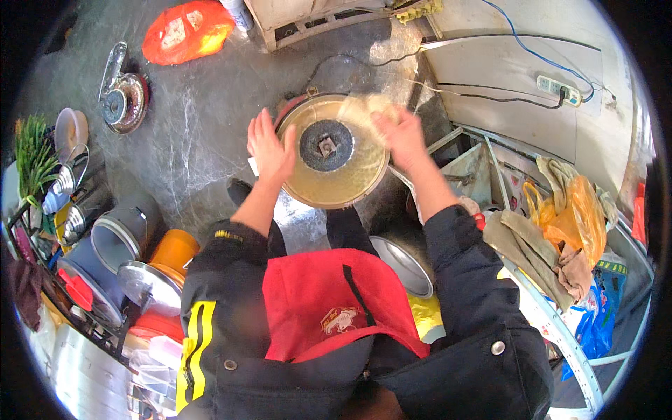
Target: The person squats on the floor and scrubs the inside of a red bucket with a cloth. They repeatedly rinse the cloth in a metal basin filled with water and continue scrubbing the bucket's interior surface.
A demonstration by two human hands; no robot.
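In front of me sits a round metal machine part shaped like a shallow dish, yellowish and wet-looking, with a dark grey disc and a square metal piece at its centre. My left hand rests at its left rim, fingers spread and holding nothing. My right hand grips a pale yellowish cloth or sponge over the dish's upper right; motion blurs it, so its exact kind is unclear. A red apron covers my lap.
A similar round part with a metal spout lies on the floor at left, near an orange-red plastic bag. Buckets and lids crowd the left. A metal rack with cloths stands right. Cords run to a power strip.
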